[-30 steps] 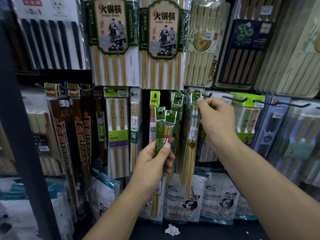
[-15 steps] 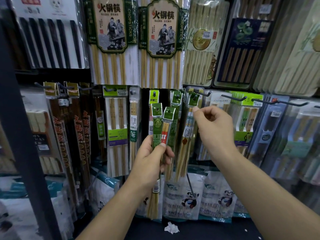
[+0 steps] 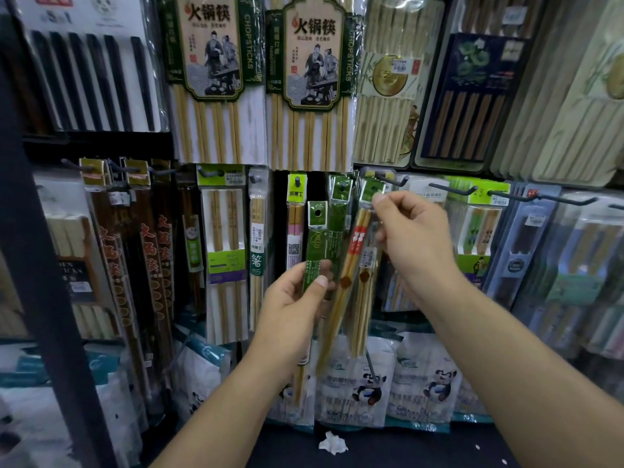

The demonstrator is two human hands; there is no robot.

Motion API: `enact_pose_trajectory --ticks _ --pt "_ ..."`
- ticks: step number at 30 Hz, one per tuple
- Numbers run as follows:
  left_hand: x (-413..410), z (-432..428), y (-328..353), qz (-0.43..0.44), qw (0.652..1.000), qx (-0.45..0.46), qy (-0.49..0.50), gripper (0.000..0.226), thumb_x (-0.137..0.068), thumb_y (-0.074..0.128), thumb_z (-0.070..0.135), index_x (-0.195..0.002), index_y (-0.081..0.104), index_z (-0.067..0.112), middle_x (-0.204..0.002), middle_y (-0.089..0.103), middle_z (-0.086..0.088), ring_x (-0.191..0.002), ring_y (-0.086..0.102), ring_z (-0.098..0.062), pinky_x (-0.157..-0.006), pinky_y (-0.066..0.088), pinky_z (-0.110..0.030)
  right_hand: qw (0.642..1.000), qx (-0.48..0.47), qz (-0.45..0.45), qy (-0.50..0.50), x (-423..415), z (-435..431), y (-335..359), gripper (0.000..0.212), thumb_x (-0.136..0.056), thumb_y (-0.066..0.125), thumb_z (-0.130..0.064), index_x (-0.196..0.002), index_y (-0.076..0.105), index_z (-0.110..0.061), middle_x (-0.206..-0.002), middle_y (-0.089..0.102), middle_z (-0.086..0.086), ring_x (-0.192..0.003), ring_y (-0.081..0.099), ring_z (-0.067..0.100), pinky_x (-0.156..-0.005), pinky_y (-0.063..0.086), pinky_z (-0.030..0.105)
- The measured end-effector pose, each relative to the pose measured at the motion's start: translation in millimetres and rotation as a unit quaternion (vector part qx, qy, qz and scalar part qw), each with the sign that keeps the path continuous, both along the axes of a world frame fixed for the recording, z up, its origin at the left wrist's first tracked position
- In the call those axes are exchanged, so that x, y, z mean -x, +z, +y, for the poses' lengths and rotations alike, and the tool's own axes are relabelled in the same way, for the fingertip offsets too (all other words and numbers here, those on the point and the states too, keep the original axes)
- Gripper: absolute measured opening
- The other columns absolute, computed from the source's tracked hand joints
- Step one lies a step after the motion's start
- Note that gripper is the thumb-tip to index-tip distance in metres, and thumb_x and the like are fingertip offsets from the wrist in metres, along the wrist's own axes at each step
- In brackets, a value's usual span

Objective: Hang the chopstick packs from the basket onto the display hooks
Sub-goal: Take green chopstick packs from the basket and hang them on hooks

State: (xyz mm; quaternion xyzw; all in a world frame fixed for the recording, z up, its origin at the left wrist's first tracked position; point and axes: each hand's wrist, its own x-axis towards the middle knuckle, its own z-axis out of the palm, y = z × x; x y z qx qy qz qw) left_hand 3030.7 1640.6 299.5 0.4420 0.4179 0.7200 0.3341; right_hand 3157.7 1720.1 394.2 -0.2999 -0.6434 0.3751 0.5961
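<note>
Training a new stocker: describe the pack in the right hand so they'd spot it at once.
Find the two big figure-printed packs up top; just below, the right hand pinches a tilted pack by its green header. Unlike the all-green pack in the left hand, its chopsticks show red bands.

The left hand (image 3: 290, 309) grips a green chopstick pack (image 3: 316, 241) upright by its middle. The right hand (image 3: 417, 241) pinches the top of a red-banded pack (image 3: 354, 251) just below a display hook (image 3: 393, 181), possibly touching it.
</note>
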Motion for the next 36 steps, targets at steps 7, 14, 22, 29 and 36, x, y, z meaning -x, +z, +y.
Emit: enact_pose_trajectory --ticks 7,14,22,29,36 --pt "10.2 1.8 -4.5 0.023 0.999 0.023 0.028 0.030 -0.104 0.056 0.011 -0.118 0.071 0.032 -0.068 0.058 0.012 -0.063 0.054 -0.004 -0.058 0.050 -0.021 0.999 0.030 0.015 -0.033 3.7 19.0 7.4 0.032 -0.100 0.062 -0.026 -0.074 0.065 -0.008 -0.063 0.043 0.006 -0.059 0.041 0.017 -0.055 0.041 0.015" --pt "8.6 2.2 -7.2 0.034 0.999 0.030 0.021 0.031 -0.104 0.058 0.014 -0.127 0.068 0.031 -0.074 0.059 0.008 -0.065 0.055 -0.004 -0.059 0.050 -0.021 0.999 0.033 0.015 -0.039 4.5 22.5 6.7 0.031 -0.096 0.061 -0.017 -0.083 0.060 0.011 -0.070 0.040 0.009 -0.062 0.042 0.016 -0.074 0.041 0.022" --pt "8.6 -0.4 -4.3 -0.001 0.999 0.046 0.005 0.037 -0.108 0.047 0.016 -0.142 0.059 0.023 -0.067 0.061 0.006 -0.062 0.057 -0.009 -0.055 0.050 -0.022 0.997 0.011 -0.023 -0.075 -0.1 24.8 0.1 0.027 -0.094 0.068 -0.023 -0.078 0.068 -0.001 -0.063 0.053 -0.001 -0.057 0.050 0.003 -0.079 0.052 0.026" --pt "-7.5 5.3 10.6 0.062 0.998 0.011 0.002 0.029 -0.104 0.056 0.007 -0.119 0.063 0.030 -0.078 0.069 0.015 -0.074 0.068 -0.006 -0.068 0.057 -0.022 0.997 -0.032 -0.050 -0.041 -14.2 5.3 -16.6 0.016 -0.096 0.066 -0.030 -0.082 0.072 -0.023 -0.065 0.065 -0.012 -0.060 0.054 -0.004 -0.061 0.048 0.017" --pt "-26.7 20.2 34.7 0.152 0.988 -0.025 0.031 0.034 -0.098 0.066 0.008 -0.103 0.064 0.041 -0.092 0.072 0.013 -0.085 0.064 0.005 -0.078 0.051 -0.012 0.999 -0.037 -0.029 0.004 -15.7 8.6 -4.3 0.021 -0.097 0.067 -0.023 -0.077 0.072 -0.022 -0.058 0.063 -0.012 -0.053 0.056 0.001 -0.053 0.046 0.016"
